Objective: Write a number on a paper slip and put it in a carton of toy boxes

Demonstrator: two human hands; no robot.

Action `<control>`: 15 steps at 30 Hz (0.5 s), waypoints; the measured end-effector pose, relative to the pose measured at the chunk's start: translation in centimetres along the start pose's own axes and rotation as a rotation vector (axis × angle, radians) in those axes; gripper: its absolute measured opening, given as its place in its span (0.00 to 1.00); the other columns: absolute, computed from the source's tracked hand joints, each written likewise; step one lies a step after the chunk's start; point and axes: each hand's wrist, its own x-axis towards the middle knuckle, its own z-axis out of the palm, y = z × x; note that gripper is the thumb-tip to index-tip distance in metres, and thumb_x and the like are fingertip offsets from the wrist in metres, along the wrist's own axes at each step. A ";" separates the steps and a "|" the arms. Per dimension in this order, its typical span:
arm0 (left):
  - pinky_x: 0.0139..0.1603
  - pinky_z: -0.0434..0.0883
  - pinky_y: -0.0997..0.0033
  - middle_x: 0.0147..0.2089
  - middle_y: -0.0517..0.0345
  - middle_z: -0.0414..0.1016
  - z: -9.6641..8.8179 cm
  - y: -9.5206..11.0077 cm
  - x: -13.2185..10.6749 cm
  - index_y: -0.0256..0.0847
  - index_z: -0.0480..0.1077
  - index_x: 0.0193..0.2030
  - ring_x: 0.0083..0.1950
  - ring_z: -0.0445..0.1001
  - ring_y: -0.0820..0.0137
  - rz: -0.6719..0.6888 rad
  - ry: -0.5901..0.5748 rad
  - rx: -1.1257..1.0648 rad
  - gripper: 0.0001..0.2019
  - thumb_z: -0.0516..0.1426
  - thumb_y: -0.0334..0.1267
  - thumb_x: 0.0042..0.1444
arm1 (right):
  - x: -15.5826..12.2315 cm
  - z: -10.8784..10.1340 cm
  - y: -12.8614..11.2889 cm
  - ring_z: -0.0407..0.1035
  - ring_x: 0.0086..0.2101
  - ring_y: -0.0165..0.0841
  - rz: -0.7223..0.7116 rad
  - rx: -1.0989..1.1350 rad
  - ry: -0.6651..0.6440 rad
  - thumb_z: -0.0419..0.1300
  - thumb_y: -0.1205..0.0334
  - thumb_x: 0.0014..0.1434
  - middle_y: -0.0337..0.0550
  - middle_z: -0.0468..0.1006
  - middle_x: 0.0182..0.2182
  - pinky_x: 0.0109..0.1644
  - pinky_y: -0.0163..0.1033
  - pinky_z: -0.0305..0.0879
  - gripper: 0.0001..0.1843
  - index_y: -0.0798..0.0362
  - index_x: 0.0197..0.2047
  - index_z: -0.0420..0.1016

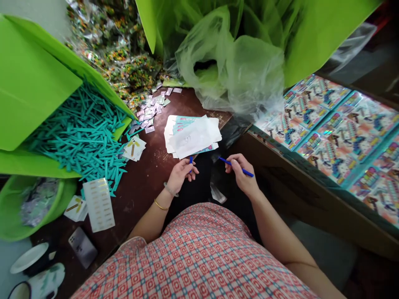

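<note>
In my right hand (240,171) is a blue pen (236,165), pinched between thumb and fingers with its tip toward the left. My left hand (183,171) closes on a small blue pen cap (190,160), held upright between thumb and forefinger. The two hands are apart, over my dark lap. Just beyond them, at the table edge, lies a loose stack of white and teal printed cards (183,122). On top of it rests a white paper (198,137) with a small handwritten mark.
Green bins hold teal plastic pieces (90,128) at left and clear plastic bags (255,70) ahead. Small packets (152,108), picture cards (134,148), a sticker sheet (99,205) and a phone (82,248) lie on the brown table (137,182). A carton (289,182) of colourful printed packs stands right.
</note>
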 end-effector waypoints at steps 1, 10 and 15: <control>0.26 0.64 0.75 0.33 0.55 0.81 0.4 -0.3 0.0 0.38 0.71 0.44 0.26 0.73 0.74 0.009 0.002 0.013 0.26 0.70 0.57 0.53 | -0.1 -0.3 -0.2 0.72 0.27 0.28 0.021 0.006 0.003 0.63 0.42 0.69 0.37 0.78 0.29 0.33 0.36 0.71 0.18 0.49 0.41 0.79; 0.33 0.65 0.75 0.34 0.59 0.76 1.8 -0.8 -0.1 0.36 0.80 0.43 0.32 0.71 0.77 0.064 0.080 -0.106 0.24 0.75 0.53 0.48 | -1.7 -1.3 -2.1 0.78 0.31 0.30 0.014 0.158 -0.005 0.70 0.43 0.64 0.41 0.85 0.36 0.39 0.38 0.77 0.17 0.48 0.45 0.84; 0.33 0.66 0.76 0.32 0.59 0.78 2.1 -0.6 -0.4 0.35 0.81 0.40 0.32 0.73 0.76 0.062 0.041 -0.124 0.23 0.76 0.51 0.46 | -1.7 0.0 -3.1 0.75 0.26 0.30 0.025 0.207 -0.054 0.72 0.43 0.61 0.38 0.82 0.29 0.32 0.36 0.75 0.18 0.49 0.38 0.79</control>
